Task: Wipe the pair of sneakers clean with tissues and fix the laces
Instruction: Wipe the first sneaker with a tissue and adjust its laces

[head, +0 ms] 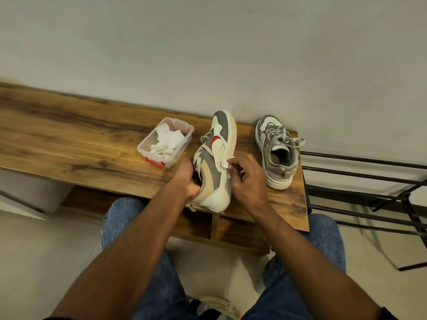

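Step in hand: we judge that we are wiping the side of the first sneaker (pixel 213 158), which stands tipped on its edge at the near right part of the worktop (pixel 69 135).
Left hand: our left hand (pixel 188 179) reaches into the shoe's opening at the heel, fingers curled round its collar to steady it.
Right hand: our right hand (pixel 248 179) pinches a small wad of tissue (pixel 226 164) against the white sidewall.
Second sneaker: the other sneaker (pixel 276 151) sits upright to the right, near the worktop's end, apart from the first; its laces (pixel 283 135) lie loose and tangled.
Done so far: we cannot tell how much of the held shoe is clean; its laces also hang slack.
Left to do: by our judgement, the rest of this shoe, the whole second shoe, and both sets of laces.
Counts: two sneakers; one clear plastic box (pixel 165 143) to the left holding crumpled tissues, too bunched to count; one tissue in hand; two hands.
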